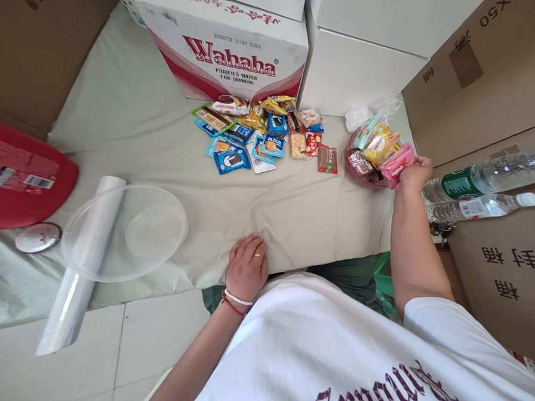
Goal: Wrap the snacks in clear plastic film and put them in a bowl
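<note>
My right hand [415,173] is closed on a pink snack packet [397,164] at the right rim of a reddish see-through bowl [354,171]. A yellow snack packet [378,145], a pale blue one and a dark brown one fill the bowl beside it. My left hand [247,262] lies flat at the table's front edge, palm down and holding nothing. Beyond it, several small wrapped snacks are heaped, among them a blue packet [232,160] and a green one [212,118]. A brown-red packet [327,159] lies at the heap's right end.
A Wahaha water carton [237,52] and white boxes [354,64] stand behind the snacks. At left are a clear round plastic basin [180,241], a roll of clear film [67,313], a round tin [38,237] and a red container [19,171]. Bottles [494,176] lie at right.
</note>
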Motion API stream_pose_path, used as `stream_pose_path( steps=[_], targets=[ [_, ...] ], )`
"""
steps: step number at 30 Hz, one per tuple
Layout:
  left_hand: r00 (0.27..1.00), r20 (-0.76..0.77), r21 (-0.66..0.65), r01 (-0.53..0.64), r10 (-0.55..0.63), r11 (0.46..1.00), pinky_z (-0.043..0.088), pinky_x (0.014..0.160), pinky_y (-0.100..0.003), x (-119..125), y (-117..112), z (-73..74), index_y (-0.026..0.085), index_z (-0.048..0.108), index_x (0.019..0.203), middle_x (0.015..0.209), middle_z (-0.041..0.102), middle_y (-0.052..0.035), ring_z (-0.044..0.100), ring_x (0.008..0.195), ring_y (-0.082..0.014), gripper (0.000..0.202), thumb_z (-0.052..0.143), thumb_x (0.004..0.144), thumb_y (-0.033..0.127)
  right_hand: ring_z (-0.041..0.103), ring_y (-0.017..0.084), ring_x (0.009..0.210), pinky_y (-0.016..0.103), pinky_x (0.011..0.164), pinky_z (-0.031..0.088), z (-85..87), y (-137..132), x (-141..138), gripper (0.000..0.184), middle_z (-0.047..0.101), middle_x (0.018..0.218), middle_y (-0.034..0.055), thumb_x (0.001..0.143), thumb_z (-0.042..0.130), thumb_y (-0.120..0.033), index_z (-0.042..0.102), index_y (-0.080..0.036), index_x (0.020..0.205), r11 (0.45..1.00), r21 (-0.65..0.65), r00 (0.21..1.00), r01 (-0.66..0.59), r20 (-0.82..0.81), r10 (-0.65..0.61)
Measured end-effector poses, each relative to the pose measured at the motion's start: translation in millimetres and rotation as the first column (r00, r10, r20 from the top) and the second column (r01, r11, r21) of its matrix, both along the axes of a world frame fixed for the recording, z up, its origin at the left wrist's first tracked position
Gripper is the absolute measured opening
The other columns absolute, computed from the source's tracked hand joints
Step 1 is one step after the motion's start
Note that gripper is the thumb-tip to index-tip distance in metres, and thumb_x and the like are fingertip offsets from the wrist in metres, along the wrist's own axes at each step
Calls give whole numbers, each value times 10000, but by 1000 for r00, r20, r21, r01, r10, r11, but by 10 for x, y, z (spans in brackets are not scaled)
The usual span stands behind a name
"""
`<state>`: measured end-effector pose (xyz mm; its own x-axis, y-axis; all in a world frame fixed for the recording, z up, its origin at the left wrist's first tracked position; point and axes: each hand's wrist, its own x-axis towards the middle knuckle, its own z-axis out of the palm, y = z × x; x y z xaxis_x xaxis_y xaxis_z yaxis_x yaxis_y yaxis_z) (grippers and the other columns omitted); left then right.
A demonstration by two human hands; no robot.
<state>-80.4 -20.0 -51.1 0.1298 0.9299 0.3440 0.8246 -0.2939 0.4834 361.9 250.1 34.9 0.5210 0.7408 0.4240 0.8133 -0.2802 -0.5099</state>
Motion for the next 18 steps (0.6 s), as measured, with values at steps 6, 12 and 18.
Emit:
stream_pose_path(
  steps=[6, 12, 18],
  targets=[
    [998, -52, 74, 27, -23, 997, 477, 1077, -478, 4, 16, 14, 197, 710, 1096, 1164, 769, -119, 684, 1209, -291, 255, 560, 908, 109, 585, 164, 890, 327, 799, 409, -16, 47, -105, 345, 669, 1089, 215, 888, 354, 43, 633, -30, 1079, 964, -114, 966, 238, -73, -247],
    [993, -115, 143, 27, -11, 989, 496, 1029, -453, 28, 37, 68, 191, 695, 1080, 1119, 774, -101, 703, 1156, -282, 230, 572, 912, 91, 580, 260, 1013, 394, 915, 416, 94, -308, -293, 276, 650, 1114, 198, 924, 466, -35, 675, -104, 1091, 941, -250, 973, 227, 100, -208],
    [993, -114, 170, 41, -22, 985, 490, 1032, -457, 20, 40, 77, 168, 683, 1079, 1111, 774, -116, 698, 1156, -292, 225, 594, 895, 75, 448, 374, 1261, 478, 957, 434, 293, -510, -288, 344, 566, 1293, 238, 849, 545, -77, 731, -130, 1133, 925, -275, 937, 261, 301, -175]
  ],
)
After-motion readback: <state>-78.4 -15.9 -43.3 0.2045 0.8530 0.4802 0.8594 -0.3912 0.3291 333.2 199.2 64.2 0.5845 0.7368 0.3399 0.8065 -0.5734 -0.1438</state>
